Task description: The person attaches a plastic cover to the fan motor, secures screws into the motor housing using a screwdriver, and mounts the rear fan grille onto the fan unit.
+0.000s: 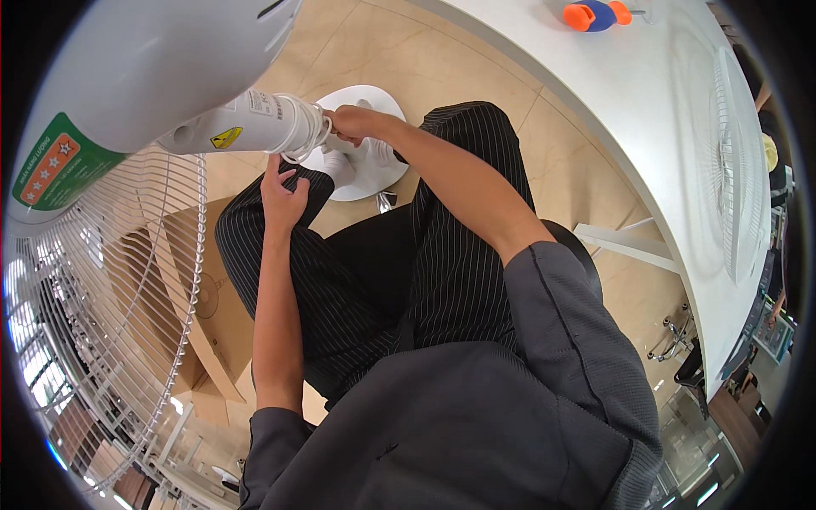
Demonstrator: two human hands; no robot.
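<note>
A white pedestal fan fills the upper left: its motor housing [136, 68], its neck tube [246, 123] and its wire grille [110, 314]. A white cord [310, 140] is looped around the end of the neck. My right hand [353, 123] pinches the cord at the neck's end. My left hand [285, 195] is just below the neck, its fingers curled up against the cord loops. The fan's round white base [361, 183] stands on the tiled floor between my knees.
A white curved table [680, 170] runs along the right, carrying an orange and blue screwdriver [595, 14] and a second fan grille [735, 161]. A cardboard box [204, 314] lies on the floor at left. I sit in striped trousers on a dark stool.
</note>
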